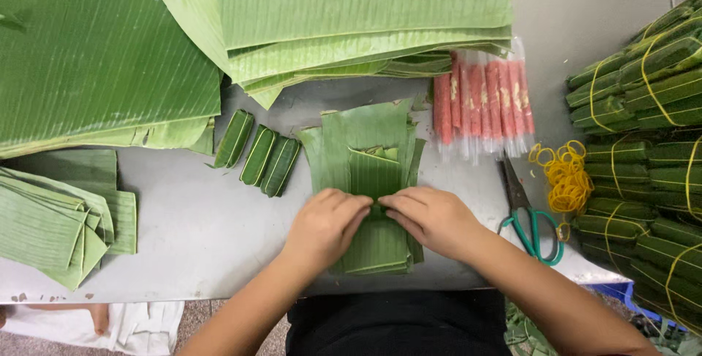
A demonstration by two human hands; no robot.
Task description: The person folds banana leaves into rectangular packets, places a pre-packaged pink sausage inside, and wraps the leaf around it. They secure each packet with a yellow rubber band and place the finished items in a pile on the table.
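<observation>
My left hand (324, 226) and my right hand (431, 218) press side by side on a stack of cut banana leaf pieces (369, 152) at the table's front middle. The fingertips of both hands meet over a fold in the top leaf, and what lies under the fingers is hidden. Three small leaf-wrapped rolls (257, 154) lie to the left of the stack. A row of pink sausage sticks in clear plastic (482, 98) lies to the right behind it.
Large banana leaf sheets (102, 56) cover the table's back. A pile of folded leaf strips (58, 217) sits front left. Yellow rubber bands (564, 177) and green-handled scissors (528, 217) lie right of my hands. Tied leaf bundles (643, 151) are stacked far right.
</observation>
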